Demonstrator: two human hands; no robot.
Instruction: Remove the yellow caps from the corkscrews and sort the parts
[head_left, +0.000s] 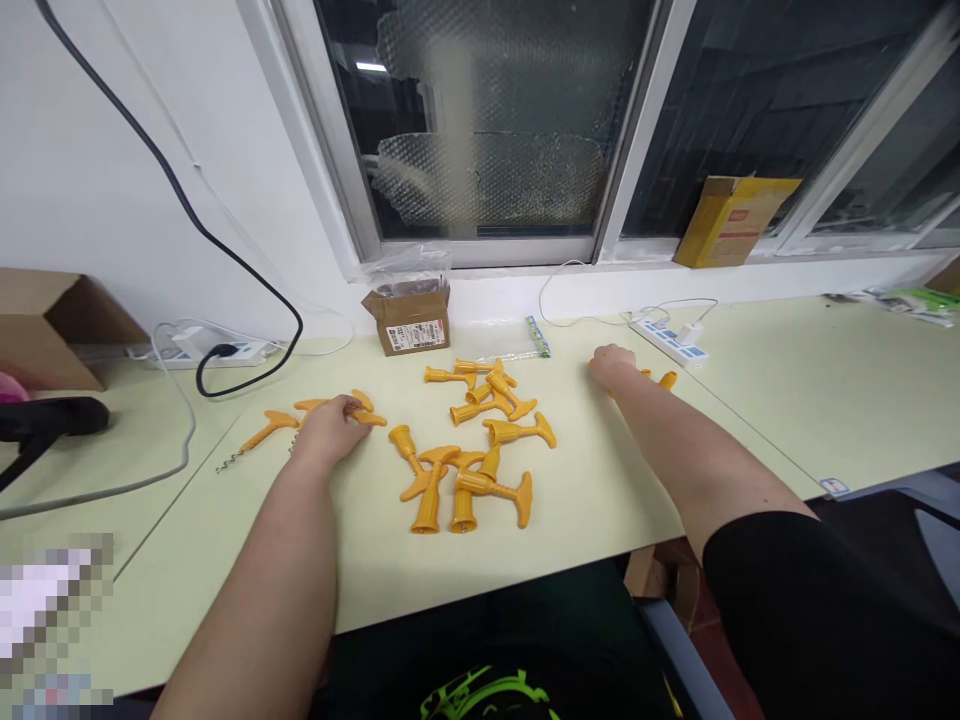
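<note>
Several yellow-orange plastic corkscrews lie scattered in the middle of a pale green table. My left hand rests palm down on one or two of them at the left. Another corkscrew with a bare metal screw lies just left of that hand. My right hand reaches out to the far right of the pile and covers a corkscrew whose yellow end sticks out beyond it. Whether either hand grips its piece is not visible.
A small open cardboard box stands at the back by the window sill, with a clear plastic bag beside it. White power strips and cables lie along the wall. A larger brown box is at far left, a yellow box on the sill.
</note>
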